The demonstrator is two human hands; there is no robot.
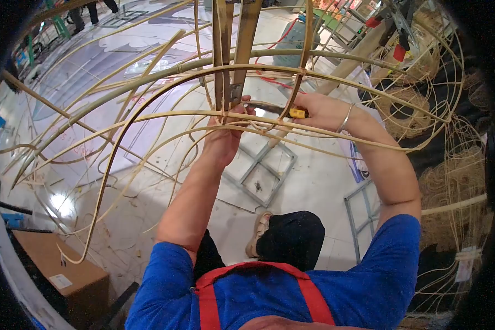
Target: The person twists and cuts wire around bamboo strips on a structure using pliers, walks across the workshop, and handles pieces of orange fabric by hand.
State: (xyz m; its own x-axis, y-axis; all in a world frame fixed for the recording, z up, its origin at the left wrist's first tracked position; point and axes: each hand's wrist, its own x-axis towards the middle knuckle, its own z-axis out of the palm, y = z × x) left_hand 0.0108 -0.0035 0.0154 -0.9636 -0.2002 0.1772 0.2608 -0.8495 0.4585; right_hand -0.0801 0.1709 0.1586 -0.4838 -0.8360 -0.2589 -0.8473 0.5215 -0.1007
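Note:
Thin bamboo strips (165, 117) curve across the view in front of me and meet upright bamboo posts (222, 60). At the foot of these posts, my left hand (224, 144) is closed around the strips where they cross. My right hand (322, 111) grips a dark hand tool with a yellow handle part (298, 113). The tool's dark end points left, close to my left fingertips. Whether it is a pair of pliers or a cutter I cannot make out. Strips pass in front of both hands and hide some fingers.
Metal lattice frames (267, 176) lie on the tiled floor below. Coils of thin cane (404, 113) are at the right. A cardboard box (60, 269) stands at lower left, and printed sheets (93, 110) cover floor at the left. Other people's legs show at top left.

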